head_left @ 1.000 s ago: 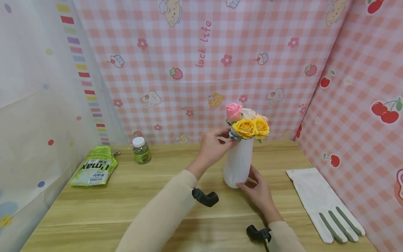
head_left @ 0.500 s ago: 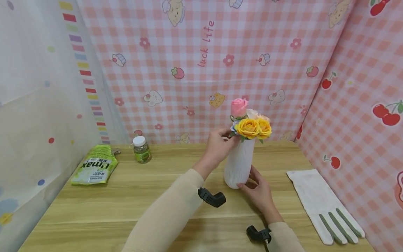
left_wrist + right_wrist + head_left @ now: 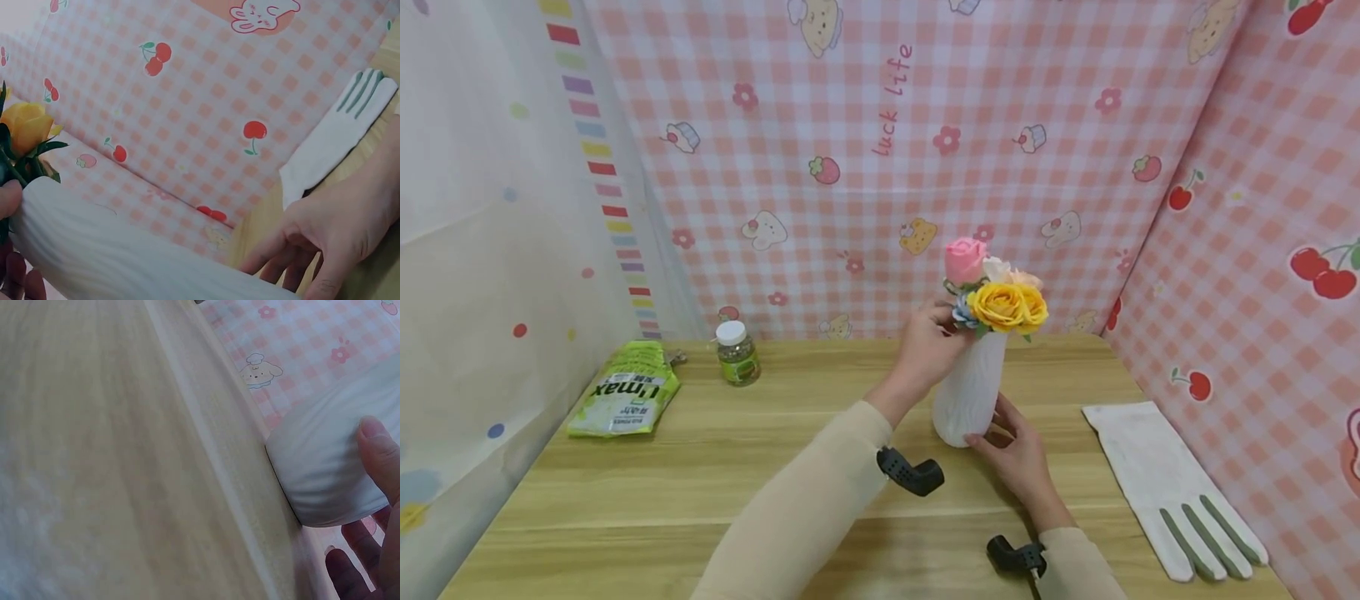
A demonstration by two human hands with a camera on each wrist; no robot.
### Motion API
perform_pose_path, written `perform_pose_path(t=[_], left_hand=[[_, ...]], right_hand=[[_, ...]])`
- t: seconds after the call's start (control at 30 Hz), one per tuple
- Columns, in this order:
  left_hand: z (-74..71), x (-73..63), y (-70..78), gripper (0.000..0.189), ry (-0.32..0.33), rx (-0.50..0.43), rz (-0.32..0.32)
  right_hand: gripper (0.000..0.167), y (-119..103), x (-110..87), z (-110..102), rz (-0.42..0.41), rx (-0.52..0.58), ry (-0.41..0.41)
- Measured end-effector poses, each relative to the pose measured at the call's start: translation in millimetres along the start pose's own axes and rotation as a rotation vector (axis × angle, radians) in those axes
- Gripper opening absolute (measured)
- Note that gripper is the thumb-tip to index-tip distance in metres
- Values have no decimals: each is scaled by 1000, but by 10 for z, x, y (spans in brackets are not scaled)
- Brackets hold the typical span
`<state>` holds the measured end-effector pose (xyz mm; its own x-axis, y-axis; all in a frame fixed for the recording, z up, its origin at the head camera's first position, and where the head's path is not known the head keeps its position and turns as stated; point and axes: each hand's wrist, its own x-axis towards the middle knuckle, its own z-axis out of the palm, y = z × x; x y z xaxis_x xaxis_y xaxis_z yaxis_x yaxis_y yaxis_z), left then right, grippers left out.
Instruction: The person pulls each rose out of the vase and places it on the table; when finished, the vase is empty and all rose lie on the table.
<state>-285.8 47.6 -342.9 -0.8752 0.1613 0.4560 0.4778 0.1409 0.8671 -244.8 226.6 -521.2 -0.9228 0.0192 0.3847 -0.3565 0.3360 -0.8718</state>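
Note:
A white ribbed vase (image 3: 966, 400) stands on the table, holding a pink rose (image 3: 965, 260), yellow roses (image 3: 998, 306), paler blooms and a blue flower (image 3: 964, 312). At its mouth, my left hand (image 3: 925, 350) pinches among the flowers near the blue one; exactly which stem is hidden. In the left wrist view, the left thumb (image 3: 9, 199) lies against green leaves beside the vase rim. Lower down, my right hand (image 3: 1018, 454) grips the vase near its base. The right wrist view has the right thumb (image 3: 378, 447) on the vase wall, with fingers curled around the far side.
A green snack pouch (image 3: 627, 392) lies at the left of the wooden table (image 3: 700, 500). Near the back edge stands a small white-capped jar (image 3: 738, 354). White gloves with grey-green stripes (image 3: 1172, 483) lie at the right. Checked cloth walls (image 3: 820, 217) enclose the back and right.
My left hand has shifted right, closer to the vase mouth. The pink rose rose a little and then dropped slightly, while the yellow roses shifted right. The right hand and vase stay nearly in place.

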Motion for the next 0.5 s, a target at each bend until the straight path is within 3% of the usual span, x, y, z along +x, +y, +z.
perform_pose_path(t=[0.2,0.5], left_hand=[[36,2,2,15,79,-27,28],[66,1,-11,15,89,-20,126]], right_hand=[[76,22,10,3,-5,-12,-2],[81,-2,9,7,17,-53,-44]])
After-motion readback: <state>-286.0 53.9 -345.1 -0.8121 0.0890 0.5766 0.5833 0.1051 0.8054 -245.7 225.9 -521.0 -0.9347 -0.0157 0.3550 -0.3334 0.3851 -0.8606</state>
